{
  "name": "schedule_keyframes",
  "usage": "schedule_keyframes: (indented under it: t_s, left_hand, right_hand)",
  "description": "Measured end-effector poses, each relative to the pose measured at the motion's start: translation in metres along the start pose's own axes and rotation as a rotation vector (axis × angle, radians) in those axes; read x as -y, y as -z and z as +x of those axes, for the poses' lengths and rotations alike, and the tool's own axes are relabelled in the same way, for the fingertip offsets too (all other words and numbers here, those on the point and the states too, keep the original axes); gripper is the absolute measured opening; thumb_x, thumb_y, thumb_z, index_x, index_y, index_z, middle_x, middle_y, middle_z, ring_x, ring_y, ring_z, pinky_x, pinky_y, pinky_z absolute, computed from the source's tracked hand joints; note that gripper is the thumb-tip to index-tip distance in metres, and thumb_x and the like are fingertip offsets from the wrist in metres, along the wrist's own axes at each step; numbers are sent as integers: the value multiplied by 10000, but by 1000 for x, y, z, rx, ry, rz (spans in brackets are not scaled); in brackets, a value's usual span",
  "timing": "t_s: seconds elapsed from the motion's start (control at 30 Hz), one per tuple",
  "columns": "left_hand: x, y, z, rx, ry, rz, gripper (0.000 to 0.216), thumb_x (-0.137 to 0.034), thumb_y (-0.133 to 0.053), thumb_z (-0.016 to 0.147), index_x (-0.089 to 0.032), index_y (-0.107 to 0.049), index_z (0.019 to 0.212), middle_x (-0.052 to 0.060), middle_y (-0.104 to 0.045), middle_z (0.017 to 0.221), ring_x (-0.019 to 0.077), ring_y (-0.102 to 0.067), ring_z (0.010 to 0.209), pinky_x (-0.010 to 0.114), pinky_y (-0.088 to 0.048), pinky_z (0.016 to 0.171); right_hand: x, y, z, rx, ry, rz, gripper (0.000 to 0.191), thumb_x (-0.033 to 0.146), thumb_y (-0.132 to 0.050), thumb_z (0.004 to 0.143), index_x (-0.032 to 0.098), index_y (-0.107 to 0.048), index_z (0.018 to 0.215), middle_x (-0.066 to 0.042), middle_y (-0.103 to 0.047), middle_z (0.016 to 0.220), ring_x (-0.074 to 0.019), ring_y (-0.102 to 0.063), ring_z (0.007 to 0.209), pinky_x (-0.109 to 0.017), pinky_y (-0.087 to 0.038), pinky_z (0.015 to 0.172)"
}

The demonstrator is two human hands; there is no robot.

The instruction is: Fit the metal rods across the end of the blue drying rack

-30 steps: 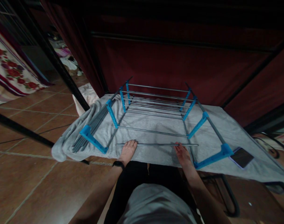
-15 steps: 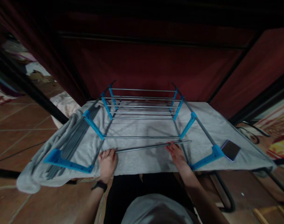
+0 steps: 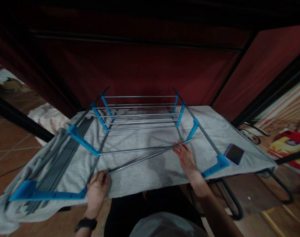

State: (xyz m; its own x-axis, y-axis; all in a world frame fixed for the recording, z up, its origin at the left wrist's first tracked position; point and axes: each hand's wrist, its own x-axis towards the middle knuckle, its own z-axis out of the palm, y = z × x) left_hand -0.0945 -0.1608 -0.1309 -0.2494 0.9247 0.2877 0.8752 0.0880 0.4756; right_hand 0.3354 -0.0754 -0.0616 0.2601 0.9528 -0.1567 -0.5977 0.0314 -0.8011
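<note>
A loose grey metal tube (image 3: 142, 159) slants across the front of a partly assembled rack, its right end higher in view. My left hand (image 3: 98, 187) is closed around the tube's left end, near the rack's left side pole. My right hand (image 3: 184, 155) grips it close to the right end, which sticks out past the fingers toward a blue plastic bracket (image 3: 192, 131). The rack (image 3: 142, 123) lies on its side, with several crossbars set between blue brackets. Just behind the loose tube runs the nearest fitted crossbar (image 3: 125, 151).
Several spare tubes (image 3: 63, 161) lie in a bundle on the left. A grey blanket (image 3: 145, 179) covers the surface. At the right lies a phone (image 3: 234, 154). A dark red panel (image 3: 137, 72) stands behind, and black metal bars flank both sides.
The tube has tilted: its right end has risen toward the right bracket, while my left hand has moved left and nearer to me. The whole view has shifted slightly.
</note>
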Motion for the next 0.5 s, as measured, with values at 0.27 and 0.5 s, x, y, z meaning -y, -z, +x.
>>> schedule_keyframes:
  t_s: [0.27, 0.5]
  left_hand:
    - [18, 12, -35, -60, -48, -35, 354, -473, -476, 908, -231, -696, 1046, 116, -744, 1089, 316, -697, 1012, 453, -522, 952]
    - [38, 7, -61, -32, -2, -195, 374, -579, -595, 832, -269, -739, 985, 97, -782, 1025, 322, -737, 963, 451, -570, 922]
  right_hand:
    - [-6, -16, 5, 39, -3, -38, 268, 395, -827, 764, 263, -705, 963, -33, -778, 947, -230, -736, 943, -422, -583, 887]
    - [-8, -29, 29, 67, -26, -51, 217, 362, -780, 790, 265, -696, 964, -45, -786, 973, -229, -731, 934, -390, -581, 839]
